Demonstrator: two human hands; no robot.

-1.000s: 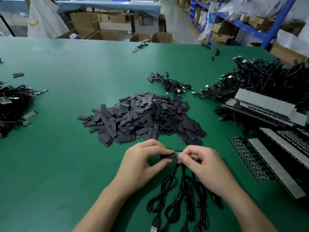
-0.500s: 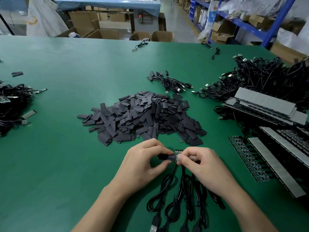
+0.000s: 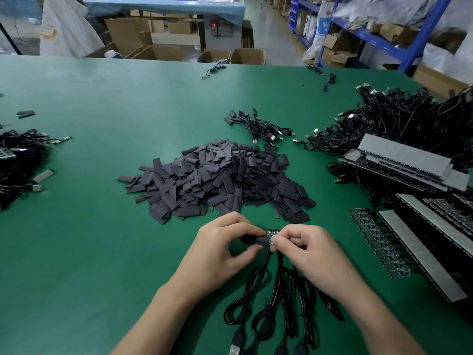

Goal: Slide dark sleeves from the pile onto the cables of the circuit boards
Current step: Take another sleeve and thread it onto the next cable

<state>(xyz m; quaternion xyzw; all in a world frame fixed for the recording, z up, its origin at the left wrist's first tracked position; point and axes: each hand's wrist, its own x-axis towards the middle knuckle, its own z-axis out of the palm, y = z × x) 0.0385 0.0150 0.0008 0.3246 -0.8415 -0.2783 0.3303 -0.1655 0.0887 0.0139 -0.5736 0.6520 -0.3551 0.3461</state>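
Head view: I saw the left hand (image 3: pixel 222 254) pinch a flat dark sleeve (image 3: pixel 252 239), the right hand (image 3: pixel 310 252) a small green circuit board (image 3: pixel 272 233).

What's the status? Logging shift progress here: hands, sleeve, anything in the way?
Left hand pinches dark flat sleeve. Right hand pinches small green circuit board. Sleeve at board's edge, board partly bare. Nothing blocking; looped black cables lie below.

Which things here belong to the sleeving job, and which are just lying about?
Job: left hand, right hand, dark sleeve, circuit board, sleeve pile, looped cables, board stacks.
Lying about: cardboard boxes, blue shelving, stray cable at the far edge.
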